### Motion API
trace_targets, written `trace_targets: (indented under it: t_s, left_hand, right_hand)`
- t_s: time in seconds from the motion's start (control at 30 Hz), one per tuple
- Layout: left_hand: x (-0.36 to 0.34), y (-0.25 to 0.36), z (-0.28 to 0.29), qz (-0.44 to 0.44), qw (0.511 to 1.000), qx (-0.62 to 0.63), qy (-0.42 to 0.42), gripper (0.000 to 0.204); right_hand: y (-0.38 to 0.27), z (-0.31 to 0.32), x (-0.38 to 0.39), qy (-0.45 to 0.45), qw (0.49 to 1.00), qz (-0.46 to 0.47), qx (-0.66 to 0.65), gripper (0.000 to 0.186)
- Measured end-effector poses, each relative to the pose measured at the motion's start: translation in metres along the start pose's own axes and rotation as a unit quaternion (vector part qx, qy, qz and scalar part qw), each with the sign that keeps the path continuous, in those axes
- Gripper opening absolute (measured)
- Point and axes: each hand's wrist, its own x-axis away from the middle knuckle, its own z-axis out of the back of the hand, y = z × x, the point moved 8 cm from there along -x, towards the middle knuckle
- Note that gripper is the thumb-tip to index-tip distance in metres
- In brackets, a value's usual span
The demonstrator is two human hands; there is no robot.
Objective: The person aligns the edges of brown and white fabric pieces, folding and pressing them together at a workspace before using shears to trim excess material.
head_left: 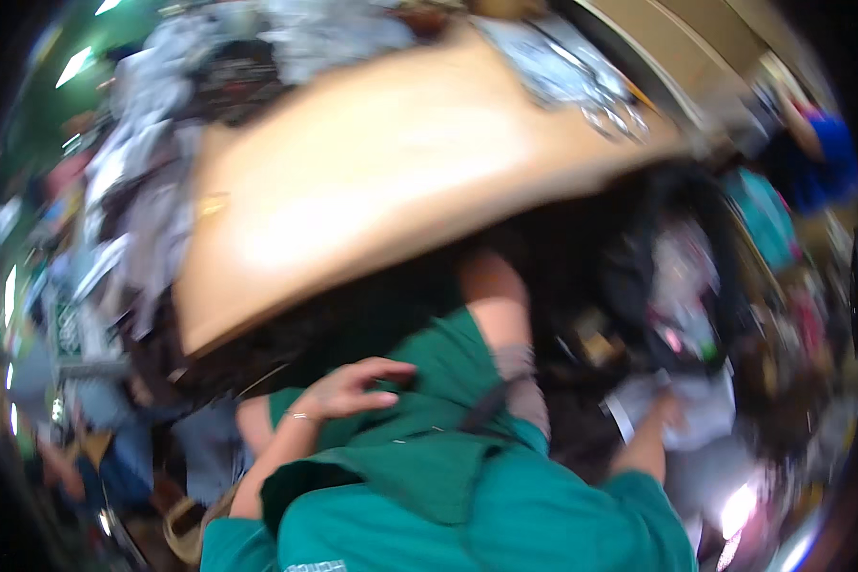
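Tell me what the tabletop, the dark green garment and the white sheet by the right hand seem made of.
Tabletop: perhaps wood or laminate, tan, glossy glare. Dark green garment: likely cloth, matt, soft folds. White sheet: perhaps paper, straight-edged, finish blurred.

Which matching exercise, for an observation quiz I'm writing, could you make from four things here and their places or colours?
Things:
1. Left hand
2. Tabletop
3. Scissors
4. Right hand

Places or colours:
A. Toward the tabletop's far right corner
B. At the white sheet, contact unclear
C. Over or on the green clothing at the lap
D. Pale brown

Pairs: 1-C, 2-D, 3-A, 4-B
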Motion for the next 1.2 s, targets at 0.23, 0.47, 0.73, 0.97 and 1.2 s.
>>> trace_targets:
  t_s: [0.23,0.47,0.73,0.97,1.2]
  left_hand:
    - [0.014,0.007,0.009,-0.037,0.997,0.005,0.068,0.049]
    - [0.119,0.09,0.15,-0.158,0.872,0.024,0.463,0.029]
    - [0.195,0.175,0.343,-0.147,0.582,-0.374,0.707,0.033]
    - [0.184,0.156,0.46,0.253,0.543,-0.482,0.64,0.044]
    - [0.332,0.146,0.518,0.065,0.337,-0.346,0.873,0.036]
  right_hand:
    - [-0.053,0.1,-0.003,0.108,0.972,0.207,-0.033,0.046]
    - [-0.061,0.116,-0.066,0.106,0.89,0.295,-0.331,0.035]
    - [-0.072,0.08,-0.04,0.071,0.941,0.331,-0.026,0.043]
    - [0.002,0.114,0.094,-0.126,0.872,0.453,-0.132,0.035]
    - [0.05,0.1,0.29,-0.497,0.727,0.473,0.033,0.036]
